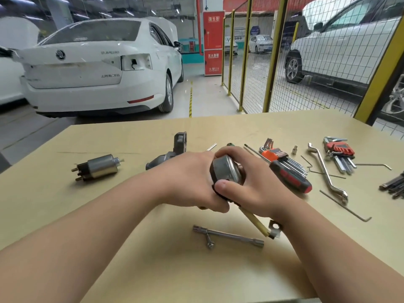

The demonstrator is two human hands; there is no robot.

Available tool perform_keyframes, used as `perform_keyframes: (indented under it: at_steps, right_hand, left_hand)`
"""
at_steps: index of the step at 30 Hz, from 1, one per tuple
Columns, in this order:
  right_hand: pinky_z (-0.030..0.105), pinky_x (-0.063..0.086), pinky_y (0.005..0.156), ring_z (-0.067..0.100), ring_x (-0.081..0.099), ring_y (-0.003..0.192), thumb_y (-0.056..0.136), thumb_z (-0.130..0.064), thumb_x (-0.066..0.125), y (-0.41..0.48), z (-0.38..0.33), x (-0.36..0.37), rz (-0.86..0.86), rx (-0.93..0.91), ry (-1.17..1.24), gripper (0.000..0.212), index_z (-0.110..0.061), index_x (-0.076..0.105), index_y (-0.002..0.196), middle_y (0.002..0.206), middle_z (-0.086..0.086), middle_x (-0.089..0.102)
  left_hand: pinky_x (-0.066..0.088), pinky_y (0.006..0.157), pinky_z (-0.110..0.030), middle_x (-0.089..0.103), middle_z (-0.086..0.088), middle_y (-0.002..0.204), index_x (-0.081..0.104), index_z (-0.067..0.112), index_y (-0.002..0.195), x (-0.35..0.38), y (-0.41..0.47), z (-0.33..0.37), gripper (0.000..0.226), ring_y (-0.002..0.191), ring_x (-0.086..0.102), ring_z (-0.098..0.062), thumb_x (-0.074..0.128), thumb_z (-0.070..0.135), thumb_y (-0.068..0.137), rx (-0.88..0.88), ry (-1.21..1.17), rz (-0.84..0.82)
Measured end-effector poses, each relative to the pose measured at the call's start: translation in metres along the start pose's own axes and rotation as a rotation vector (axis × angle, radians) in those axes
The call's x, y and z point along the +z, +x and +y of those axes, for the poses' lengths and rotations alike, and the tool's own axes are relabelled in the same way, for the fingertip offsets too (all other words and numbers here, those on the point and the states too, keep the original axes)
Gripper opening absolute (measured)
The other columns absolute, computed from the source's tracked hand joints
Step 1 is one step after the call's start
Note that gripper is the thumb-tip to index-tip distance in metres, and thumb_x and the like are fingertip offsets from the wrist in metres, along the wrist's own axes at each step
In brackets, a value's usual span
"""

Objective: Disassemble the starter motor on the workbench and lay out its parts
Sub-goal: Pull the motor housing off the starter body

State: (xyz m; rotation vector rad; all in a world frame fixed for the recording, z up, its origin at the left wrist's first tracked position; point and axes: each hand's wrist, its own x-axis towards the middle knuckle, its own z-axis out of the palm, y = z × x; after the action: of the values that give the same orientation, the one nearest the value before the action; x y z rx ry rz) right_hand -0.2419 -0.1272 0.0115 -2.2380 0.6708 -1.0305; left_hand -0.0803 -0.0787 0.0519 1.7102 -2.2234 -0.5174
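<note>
The starter motor is a dull grey metal drum with a domed end cap, held over the middle of the workbench. The left hand grips its body; the right hand wraps the cap, thumb pressed on it. One yellow-sleeved wire hangs from it. Laid out on the bench are one solenoid, one dark housing, two hex-key sets — one orange hex-key set, one red hex-key set — one screwdriver, one wrench and one socket bar.

Glossy metal solenoid on matt workbench.
</note>
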Motion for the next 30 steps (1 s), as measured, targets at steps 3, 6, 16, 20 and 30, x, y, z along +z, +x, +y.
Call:
perform_keyframes:
  at_steps: [3,6,16,20,30]
  right_hand:
    - [0.024,0.049,0.063,0.007,0.061,0.076,0.067,-0.049,0.059,-0.002,-0.006,0.003,-0.011,-0.006,0.012,0.049,-0.03,0.054,0.112,0.09,-0.014,0.061]
    - [0.017,0.043,0.061,0.0,0.06,0.07,0.067,-0.052,0.058,-0.001,-0.01,0.007,-0.022,-0.001,0.01,0.049,-0.034,0.051,0.113,0.087,-0.018,0.06]
    - [0.021,0.037,0.076,0.0,0.051,0.1,0.07,-0.076,0.031,0.009,-0.019,0.02,-0.272,0.291,-0.185,0.074,-0.037,0.034,0.133,0.127,-0.013,0.047]
    - [0.02,0.041,0.063,-0.007,0.053,0.082,0.076,-0.072,0.043,0.014,-0.031,0.032,-0.189,0.461,-0.063,0.055,-0.035,0.052,0.115,0.093,-0.018,0.059]
    - [0.016,0.037,0.059,0.004,0.052,0.065,0.078,-0.049,0.046,0.001,-0.053,0.04,0.135,0.156,-0.216,0.035,-0.025,0.063,0.096,0.068,-0.008,0.06]
  left_hand:
    - [0.05,0.047,-0.026,0.066,0.01,0.063,0.051,0.037,0.081,-0.008,-0.009,0.001,0.038,0.053,0.062,-0.005,0.071,0.047,0.05,-0.047,0.014,-0.046]
    - [0.052,0.048,-0.029,0.066,0.012,0.065,0.05,0.036,0.081,-0.008,-0.017,-0.003,0.045,0.056,0.061,-0.004,0.07,0.055,0.045,-0.11,0.079,0.026]
    - [0.041,0.071,-0.023,0.051,0.014,0.095,0.046,0.03,0.1,0.04,-0.03,-0.01,0.056,0.093,0.051,-0.008,0.067,0.054,0.054,-0.242,0.107,0.381]
    - [0.036,0.08,-0.021,0.052,0.009,0.106,0.047,0.026,0.115,0.054,-0.033,-0.005,0.059,0.104,0.048,-0.014,0.064,0.047,0.063,-0.245,0.14,0.506]
    - [0.021,0.064,-0.017,0.045,0.01,0.096,0.046,0.024,0.11,0.047,-0.046,0.004,0.051,0.097,0.046,-0.011,0.065,0.038,0.065,-0.13,0.124,0.563]
